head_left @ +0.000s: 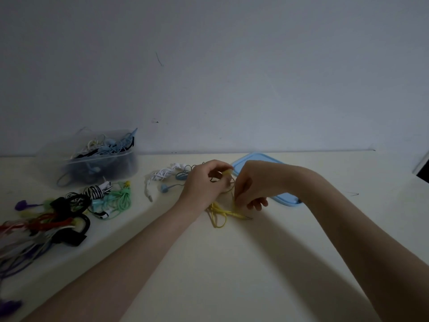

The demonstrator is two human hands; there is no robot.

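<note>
A pale cream tabletop [232,263] runs up to a plain whitish wall [232,77] with a few small dark marks, and the room is dim. A light-blue lid [287,199] lies flat on the tabletop near the wall.

Just left of the lid, a thin yellow earphone cable [218,212] lies in loose loops, with a strand rising to both hands. The left hand [204,182], beside the lid's left edge, has its fingers curled and pinches a yellow piece of the cable between thumb and fingertips. The right hand [250,182] hangs partly over the lid with its fingers curled downward, pinching the strand.

Further left of the lid lie a bunched white earphone cable [162,174] and a blue earbud [165,188]. Well left of it stand a clear plastic box [125,169] full of tangled cables, a coiled mint-green cable [120,198], a zebra-striped bundle [95,191] and a mixed pile of coloured cables [46,221].
</note>
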